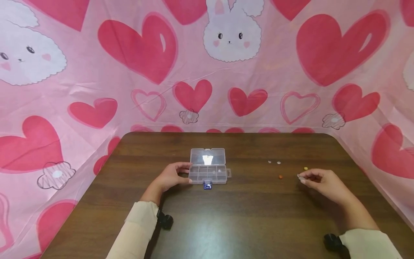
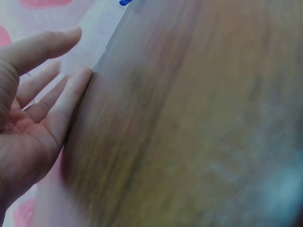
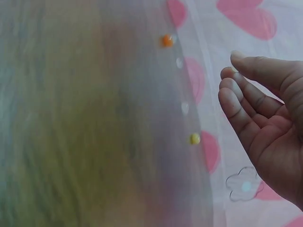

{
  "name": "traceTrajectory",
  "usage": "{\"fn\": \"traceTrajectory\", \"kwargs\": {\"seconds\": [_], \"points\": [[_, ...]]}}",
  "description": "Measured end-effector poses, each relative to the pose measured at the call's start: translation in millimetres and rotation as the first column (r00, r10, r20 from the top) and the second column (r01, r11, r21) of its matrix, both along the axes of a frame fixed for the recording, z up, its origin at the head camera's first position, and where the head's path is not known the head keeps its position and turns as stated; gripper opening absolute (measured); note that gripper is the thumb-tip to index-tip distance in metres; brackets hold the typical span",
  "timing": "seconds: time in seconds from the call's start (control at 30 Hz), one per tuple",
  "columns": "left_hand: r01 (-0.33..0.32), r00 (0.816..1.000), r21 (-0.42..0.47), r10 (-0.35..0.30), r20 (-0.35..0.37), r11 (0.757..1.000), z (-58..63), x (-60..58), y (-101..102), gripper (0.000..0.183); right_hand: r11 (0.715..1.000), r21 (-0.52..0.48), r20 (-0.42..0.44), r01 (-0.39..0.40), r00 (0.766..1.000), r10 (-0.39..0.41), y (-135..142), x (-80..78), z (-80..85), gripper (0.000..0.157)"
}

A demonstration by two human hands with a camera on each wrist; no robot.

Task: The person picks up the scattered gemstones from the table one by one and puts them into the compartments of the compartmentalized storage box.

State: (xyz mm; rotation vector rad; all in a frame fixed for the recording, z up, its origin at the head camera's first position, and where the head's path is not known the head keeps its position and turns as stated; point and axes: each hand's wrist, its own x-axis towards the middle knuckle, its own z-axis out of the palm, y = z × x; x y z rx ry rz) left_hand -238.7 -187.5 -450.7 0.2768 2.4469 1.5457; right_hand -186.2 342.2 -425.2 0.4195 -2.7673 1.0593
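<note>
Case (image 1: 208, 165) on the table (image 1: 252, 208), likely light and stiff, suits the left hand (image 1: 172, 176) gripping its left end. The right hand (image 1: 321, 182) pinches a pale piece (image 1: 300, 177), tiny and probably slippery, best held edgewise.

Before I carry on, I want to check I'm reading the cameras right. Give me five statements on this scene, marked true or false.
1. The left hand is at the left side of the clear box. True.
2. The box is closed. False: its lid stands open.
3. The orange piece lies in the box. False: it is on the table.
4. The yellow piece lies near the right hand. True.
5. The latch is red. False: it is blue.
</note>
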Motion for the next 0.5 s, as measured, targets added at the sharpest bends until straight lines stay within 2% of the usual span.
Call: {"fn": "traceTrajectory", "kwargs": {"seconds": [0.17, 0.5], "points": [[0.004, 1.0, 0.006, -0.004, -0.005, 1.0, -0.7, -1.0, 1, 0.063, 1.0, -0.015, -0.042, -0.022, 0.999, 0.021, -10, 1.1, 4.9, 0.012], [-0.016, 1.0, -0.013, 0.016, 0.0, 1.0, 0.9, 0.7, 2, 0.062, 0.997, -0.063, -0.022, -0.036, 0.999, 0.034, -24, 0.4, 10.4, 0.012]]}}
